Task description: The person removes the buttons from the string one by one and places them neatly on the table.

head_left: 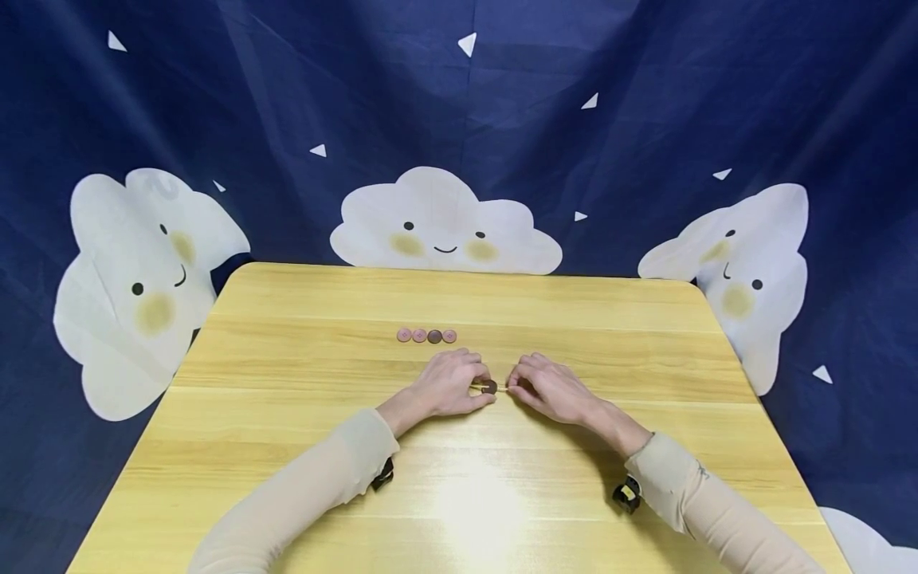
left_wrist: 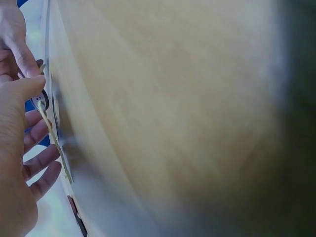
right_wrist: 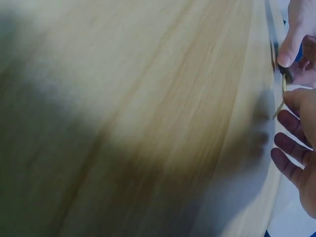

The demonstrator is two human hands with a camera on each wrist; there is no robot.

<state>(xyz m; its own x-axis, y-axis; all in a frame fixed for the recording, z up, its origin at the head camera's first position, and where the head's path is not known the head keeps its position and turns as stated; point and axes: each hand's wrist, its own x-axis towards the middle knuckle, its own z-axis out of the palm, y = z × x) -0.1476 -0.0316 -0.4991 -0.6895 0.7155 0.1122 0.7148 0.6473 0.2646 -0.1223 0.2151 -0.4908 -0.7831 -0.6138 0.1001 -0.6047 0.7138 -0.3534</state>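
A dark brown round button (head_left: pixel 489 387) is pinched between the thumb and a finger of my left hand (head_left: pixel 448 384), just above the table. Several small holes show in its face in the left wrist view. A thin pale yellow cord (left_wrist: pixel 53 134) passes through the button, and one end hangs past the left fingers. On the other side, my right hand (head_left: pixel 551 389) pinches the cord (right_wrist: pixel 278 109) between thumb and forefinger, close to the button. The other right fingers are loosely bent. How many holes the cord goes through cannot be made out.
Beyond the left hand, a short row on the wooden table (head_left: pixel 323 295) holds three pinkish buttons (head_left: pixel 405 336) and one dark brown button (head_left: pixel 434 336). A dark blue curtain (head_left: pixel 402 96) with white clouds stands behind the table's far edge.
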